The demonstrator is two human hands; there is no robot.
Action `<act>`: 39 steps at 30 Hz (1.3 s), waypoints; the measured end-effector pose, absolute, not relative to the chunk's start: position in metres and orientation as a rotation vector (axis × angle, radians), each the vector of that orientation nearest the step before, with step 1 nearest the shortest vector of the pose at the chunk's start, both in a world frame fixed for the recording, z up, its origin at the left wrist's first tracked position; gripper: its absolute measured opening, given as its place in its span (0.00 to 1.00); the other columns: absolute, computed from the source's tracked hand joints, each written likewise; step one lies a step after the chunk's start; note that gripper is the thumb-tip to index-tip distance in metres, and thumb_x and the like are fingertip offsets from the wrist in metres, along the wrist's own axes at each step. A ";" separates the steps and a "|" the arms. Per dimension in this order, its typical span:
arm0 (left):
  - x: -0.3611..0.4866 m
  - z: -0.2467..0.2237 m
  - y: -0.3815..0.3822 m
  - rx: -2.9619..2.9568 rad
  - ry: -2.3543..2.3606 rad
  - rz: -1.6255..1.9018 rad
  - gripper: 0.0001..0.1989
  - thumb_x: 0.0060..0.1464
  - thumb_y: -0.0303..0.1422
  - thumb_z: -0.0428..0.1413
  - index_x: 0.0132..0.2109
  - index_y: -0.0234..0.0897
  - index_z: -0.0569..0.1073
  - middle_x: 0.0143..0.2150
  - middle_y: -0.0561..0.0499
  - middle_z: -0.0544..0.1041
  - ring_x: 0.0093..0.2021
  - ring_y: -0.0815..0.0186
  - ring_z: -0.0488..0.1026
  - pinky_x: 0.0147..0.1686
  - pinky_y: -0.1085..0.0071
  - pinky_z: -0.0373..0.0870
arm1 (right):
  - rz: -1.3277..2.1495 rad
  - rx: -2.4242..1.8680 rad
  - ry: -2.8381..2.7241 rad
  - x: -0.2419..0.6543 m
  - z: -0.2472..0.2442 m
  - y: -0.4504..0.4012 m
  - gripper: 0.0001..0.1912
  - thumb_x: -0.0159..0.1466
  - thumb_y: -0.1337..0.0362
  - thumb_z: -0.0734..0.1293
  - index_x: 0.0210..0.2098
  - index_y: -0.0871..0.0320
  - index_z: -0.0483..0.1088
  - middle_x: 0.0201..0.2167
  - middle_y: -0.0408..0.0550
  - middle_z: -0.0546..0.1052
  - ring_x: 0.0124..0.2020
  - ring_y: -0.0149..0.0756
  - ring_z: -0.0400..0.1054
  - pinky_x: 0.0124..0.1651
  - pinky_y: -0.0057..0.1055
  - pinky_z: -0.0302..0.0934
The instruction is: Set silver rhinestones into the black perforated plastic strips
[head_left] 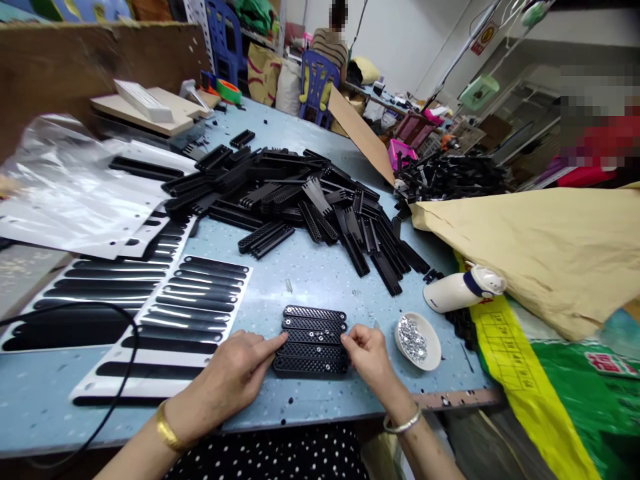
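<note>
Several black textured plastic strips lie side by side on the table before me, with small silver metal pieces scattered on top and in some end holes. At their left edge, my left hand touches a strip's end with its index fingertip; that finger is stretched out and the others are curled. My right hand pinches at the right ends, thumb and index finger together; whatever is between the fingertips is hidden. Just right of this hand, a small white bowl holds many silver metal pieces.
A large heap of black plastic parts covers the middle of the table. White sheets with black strips and a black cable lie left. A white bottle and brown paper are right. A person sits farther back.
</note>
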State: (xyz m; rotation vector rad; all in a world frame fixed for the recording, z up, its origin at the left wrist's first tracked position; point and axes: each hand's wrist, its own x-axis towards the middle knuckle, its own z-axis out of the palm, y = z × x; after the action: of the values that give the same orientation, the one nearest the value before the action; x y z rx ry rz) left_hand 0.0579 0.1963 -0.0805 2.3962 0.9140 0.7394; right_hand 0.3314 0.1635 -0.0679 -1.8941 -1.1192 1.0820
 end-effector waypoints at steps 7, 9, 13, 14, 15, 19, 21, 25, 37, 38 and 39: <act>0.057 -0.073 0.194 2.379 0.955 0.679 0.21 0.62 0.24 0.45 0.59 0.36 0.70 0.30 0.47 0.78 0.29 0.62 0.73 0.31 0.63 0.71 | 1.067 -1.858 -1.202 0.333 -0.075 0.161 0.16 0.53 0.53 0.65 0.16 0.55 0.61 0.11 0.40 0.63 0.14 0.29 0.56 0.18 0.27 0.48; 0.058 -0.069 0.198 2.313 0.947 0.682 0.19 0.62 0.25 0.46 0.57 0.37 0.72 0.32 0.47 0.80 0.30 0.62 0.75 0.32 0.64 0.73 | 1.065 -1.856 -1.214 0.335 -0.077 0.161 0.16 0.53 0.53 0.65 0.16 0.55 0.61 0.11 0.40 0.63 0.14 0.29 0.56 0.18 0.27 0.48; 0.058 -0.061 0.205 2.164 0.892 0.675 0.17 0.62 0.27 0.48 0.54 0.40 0.75 0.40 0.48 0.83 0.36 0.63 0.80 0.37 0.66 0.76 | 1.063 -1.844 -1.225 0.335 -0.080 0.160 0.17 0.53 0.52 0.64 0.16 0.55 0.61 0.11 0.40 0.64 0.14 0.30 0.56 0.18 0.27 0.49; 0.058 -0.060 0.206 2.135 0.888 0.675 0.16 0.62 0.27 0.48 0.53 0.40 0.75 0.42 0.48 0.83 0.38 0.63 0.80 0.39 0.66 0.76 | 1.064 -1.840 -1.226 0.335 -0.080 0.159 0.17 0.54 0.52 0.64 0.17 0.55 0.61 0.12 0.40 0.64 0.15 0.30 0.57 0.18 0.27 0.49; 0.059 -0.059 0.206 2.121 0.890 0.677 0.17 0.62 0.27 0.48 0.53 0.39 0.75 0.44 0.47 0.83 0.40 0.63 0.80 0.40 0.66 0.76 | 1.064 -1.836 -1.227 0.335 -0.080 0.159 0.17 0.54 0.52 0.64 0.17 0.55 0.61 0.12 0.40 0.64 0.15 0.30 0.57 0.18 0.27 0.50; 0.060 -0.061 0.201 2.231 0.925 0.717 0.19 0.61 0.25 0.47 0.55 0.39 0.73 0.37 0.48 0.82 0.35 0.64 0.78 0.36 0.68 0.75 | 1.061 -1.819 -1.231 0.335 -0.080 0.158 0.17 0.55 0.52 0.64 0.17 0.55 0.61 0.13 0.41 0.65 0.15 0.30 0.57 0.18 0.26 0.51; 0.059 -0.064 0.197 2.369 0.945 0.736 0.21 0.59 0.23 0.46 0.56 0.39 0.73 0.30 0.50 0.78 0.30 0.64 0.75 0.31 0.68 0.73 | 1.056 -1.813 -1.233 0.336 -0.081 0.158 0.17 0.55 0.52 0.64 0.17 0.55 0.62 0.12 0.40 0.65 0.15 0.30 0.58 0.18 0.26 0.51; 0.054 -0.070 0.189 2.620 0.980 0.728 0.27 0.56 0.19 0.43 0.60 0.38 0.69 0.26 0.51 0.73 0.25 0.64 0.69 0.28 0.67 0.69 | 1.046 -1.811 -1.238 0.336 -0.081 0.158 0.17 0.55 0.52 0.64 0.17 0.55 0.62 0.12 0.40 0.64 0.15 0.30 0.58 0.18 0.26 0.51; 0.068 -0.055 0.201 2.185 1.007 0.750 0.14 0.60 0.28 0.51 0.48 0.38 0.78 0.32 0.49 0.82 0.31 0.65 0.79 0.32 0.71 0.75 | 1.004 -1.810 -1.243 0.334 -0.082 0.158 0.18 0.55 0.51 0.65 0.17 0.54 0.61 0.11 0.39 0.62 0.14 0.30 0.57 0.18 0.27 0.50; 0.071 -0.055 0.202 2.163 1.023 0.783 0.13 0.59 0.27 0.51 0.45 0.38 0.79 0.32 0.50 0.83 0.31 0.65 0.79 0.31 0.72 0.76 | 0.999 -1.811 -1.244 0.334 -0.082 0.158 0.18 0.55 0.51 0.64 0.16 0.54 0.61 0.11 0.39 0.62 0.14 0.31 0.57 0.18 0.27 0.50; 0.074 -0.055 0.203 2.139 1.041 0.813 0.12 0.57 0.27 0.52 0.43 0.39 0.80 0.32 0.50 0.83 0.31 0.65 0.80 0.31 0.71 0.76 | 0.993 -1.811 -1.246 0.334 -0.082 0.158 0.18 0.55 0.51 0.64 0.16 0.54 0.60 0.10 0.39 0.62 0.14 0.31 0.57 0.18 0.27 0.50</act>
State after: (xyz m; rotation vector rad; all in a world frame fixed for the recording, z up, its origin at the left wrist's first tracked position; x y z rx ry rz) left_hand 0.0737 0.2033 -0.0551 2.1394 1.0415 0.8125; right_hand 0.3338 0.1582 -0.0821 -1.8110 -1.2463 0.9931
